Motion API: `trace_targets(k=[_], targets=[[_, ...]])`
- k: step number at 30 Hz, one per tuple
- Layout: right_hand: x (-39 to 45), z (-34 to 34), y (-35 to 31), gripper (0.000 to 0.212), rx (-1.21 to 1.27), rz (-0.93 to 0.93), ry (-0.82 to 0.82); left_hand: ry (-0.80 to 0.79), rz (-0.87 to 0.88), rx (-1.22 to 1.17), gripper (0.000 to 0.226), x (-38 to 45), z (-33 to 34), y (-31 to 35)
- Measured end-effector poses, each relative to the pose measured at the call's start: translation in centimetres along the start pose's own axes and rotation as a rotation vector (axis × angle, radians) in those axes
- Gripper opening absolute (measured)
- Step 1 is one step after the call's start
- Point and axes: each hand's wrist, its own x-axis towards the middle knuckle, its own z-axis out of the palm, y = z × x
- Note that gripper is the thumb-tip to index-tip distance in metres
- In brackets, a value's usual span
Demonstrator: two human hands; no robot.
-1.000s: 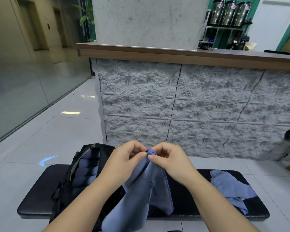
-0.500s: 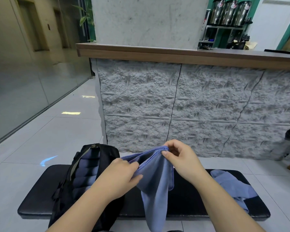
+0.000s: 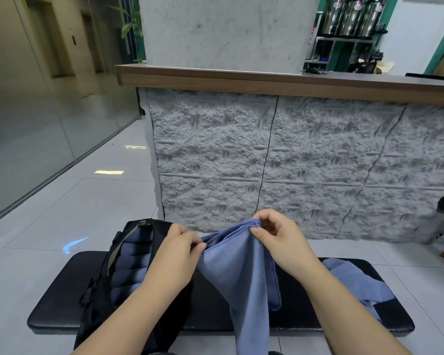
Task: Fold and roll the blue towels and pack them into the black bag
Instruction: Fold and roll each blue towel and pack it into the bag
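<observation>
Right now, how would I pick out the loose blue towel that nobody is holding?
Find the long black padded bench in front of the grey stone counter. On its right end lies a crumpled blue cloth towel. Unlike the towel stretched between the hands, it lies untouched; those in the black bag are rolled.

This looks like a lobby or café reception area: a long wooden-topped counter point(image 3: 292, 84) faced with rough grey stone stands on glossy white floor tiles point(image 3: 69, 208), three steel beverage urns point(image 3: 353, 15) sit on a shelf behind, and a glass-walled corridor point(image 3: 36, 119) runs left.
</observation>
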Motion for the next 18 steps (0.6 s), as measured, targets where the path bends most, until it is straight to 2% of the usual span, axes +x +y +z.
trace_targets(k=[4,7,9,10,12,13,16,18], targets=[[-0.1,0.2,-0.1,0.017,-0.002,0.003,-0.006,-0.044,-0.152,0.195,0.031,0.4,-0.4,0.3],[-0.1,0.3,-0.1,0.018,-0.028,0.005,-0.022,-0.169,-0.195,0.358,0.041,0.7,-0.2,-0.2],[-0.1,0.5,-0.1,0.020,-0.051,-0.001,-0.039,-0.260,-0.237,0.331,0.040,1.0,0.0,-0.3],[-0.1,0.6,-0.1,0.020,-0.055,-0.004,-0.044,-0.316,-0.272,0.243,0.041,1.1,0.1,-0.2],[-0.1,0.6,-0.1,0.019,-0.054,-0.010,-0.047,-0.418,-0.340,0.015,0.039,1.3,0.3,0.1],[-0.1,0.7,-0.1,0.019,-0.054,-0.012,-0.048,-0.433,-0.335,-0.022,0.034,1.3,0.4,0.3],[-0.2,0.7,0.1,0.020,-0.062,-0.010,-0.064,-0.354,-0.234,0.159,0.012,1.3,0.2,0.5],[-0.3,0.8,0.2,0.021,-0.070,-0.011,-0.077,-0.337,-0.202,0.221,0.013,1.3,0.1,0.8]])
